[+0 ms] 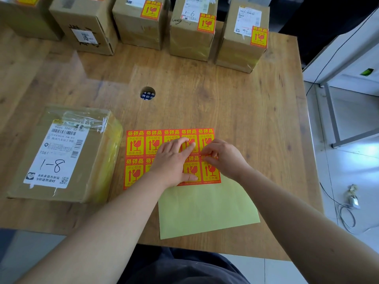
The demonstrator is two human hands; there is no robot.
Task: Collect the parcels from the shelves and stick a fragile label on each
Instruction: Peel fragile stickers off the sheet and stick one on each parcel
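Wooden table (246,95) fills most of your view, with a round cable hole (147,93) near its middle and pale floor tiles (348,160) off to your right, where a loose cable with a plug (353,198) lies

Along the far edge stand 5 cardboard parcels in a row. The 3 on the right each carry a red and yellow fragile sticker on top: the third box (141,27), the box marked 1-6 (192,37) and the last box (240,48). The 2 boxes on the left (82,21) are partly cut off by the frame

Near you on the left, the parcel marked 1-8 (65,154) lies flat with its white shipping slip facing up, just beside the label sheet (135,148) but not touching your hands

That sheet lies in front of you with 2 rows of 5 fragile labels showing, and a bare yellow-green backing paper (205,210) pokes out from under its near edge

Your left hand (174,160) lies flat on the sheet, fingers straight and spread, pressing it down across the middle columns without gripping anything

Your right hand (223,156) is curled, its fingertips (205,155) pinching at the sheet where the 2 rows meet in the right-most column. Which of the 2 labels there you have hold of cannot be told
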